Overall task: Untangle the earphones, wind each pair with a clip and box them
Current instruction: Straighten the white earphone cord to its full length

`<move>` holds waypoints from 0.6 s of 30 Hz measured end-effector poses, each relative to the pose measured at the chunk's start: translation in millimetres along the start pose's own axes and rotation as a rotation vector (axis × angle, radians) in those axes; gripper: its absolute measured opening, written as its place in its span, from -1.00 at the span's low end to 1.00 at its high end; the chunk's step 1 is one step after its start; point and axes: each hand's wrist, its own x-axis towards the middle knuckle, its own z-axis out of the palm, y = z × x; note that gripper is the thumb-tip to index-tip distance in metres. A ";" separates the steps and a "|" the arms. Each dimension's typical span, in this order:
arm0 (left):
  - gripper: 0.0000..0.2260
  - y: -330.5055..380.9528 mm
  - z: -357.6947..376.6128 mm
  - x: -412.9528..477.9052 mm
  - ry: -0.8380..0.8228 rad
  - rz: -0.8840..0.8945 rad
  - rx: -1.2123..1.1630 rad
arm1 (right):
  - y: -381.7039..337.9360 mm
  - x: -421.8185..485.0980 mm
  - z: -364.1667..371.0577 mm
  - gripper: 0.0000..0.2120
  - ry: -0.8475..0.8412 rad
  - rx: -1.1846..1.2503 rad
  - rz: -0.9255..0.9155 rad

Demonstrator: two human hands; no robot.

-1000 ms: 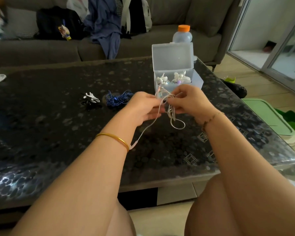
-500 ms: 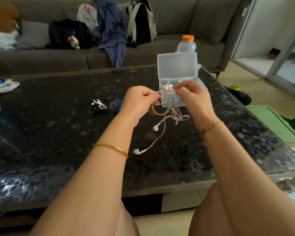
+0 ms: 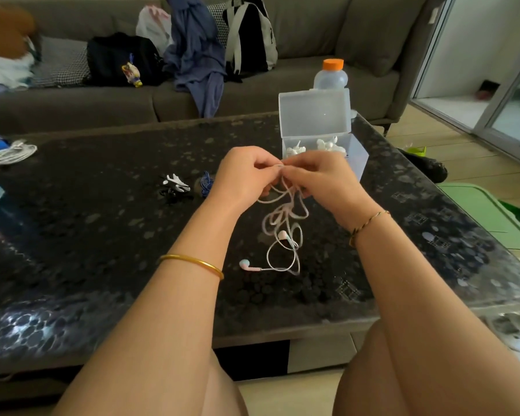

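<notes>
Now both hands work just in front of the open clear plastic box [image 3: 358,159]. Left hand [image 3: 246,175] and right hand [image 3: 317,178] each pinch the pink earphones [image 3: 284,217] at one spot near the top of the cord, fingertips almost touching. A second ago the cord was bunched tight between the hands, with one lead trailing toward the left wrist. Since then the bundle has dropped loose. Open loops hang below the hands, and both earbuds lie on the dark table [image 3: 102,235], nearer the person than the box.

Judgement: the bud ends are freed, but the crossing loops mid-cord look knotted, so untangling is unfinished and winding has not begun.

White wound earphones [image 3: 327,144] already sit inside the box. Left of the box, past the left hand: blue earphones [image 3: 206,183], partly hidden, then a white clip [image 3: 176,183] and a black clip [image 3: 174,196], unused. Behind the box stands an orange-capped bottle [image 3: 330,75].
</notes>
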 end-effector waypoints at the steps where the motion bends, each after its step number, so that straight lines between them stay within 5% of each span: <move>1: -0.87 -0.2 0.3 0.4 0.003 -0.006 0.004 | 0.2 -0.6 0.1 -0.87 -0.001 0.025 0.010; 5: -0.89 1.5 -1.7 0.4 -0.065 -0.220 -0.270 | 0.4 -0.3 -3.0 -0.92 0.120 0.071 0.056; 8: -0.87 3.0 -3.7 1.7 -0.053 -0.361 -0.508 | -1.1 -1.8 -3.3 -0.93 0.055 0.254 0.140; 13: -0.84 6.9 -5.8 4.8 0.140 -0.506 -0.908 | -3.1 -1.2 -2.2 -0.86 0.019 0.640 0.260; 18: -0.74 6.6 -11.8 5.7 0.437 -0.648 -1.551 | -0.3 1.8 -2.6 -0.90 0.157 0.573 0.310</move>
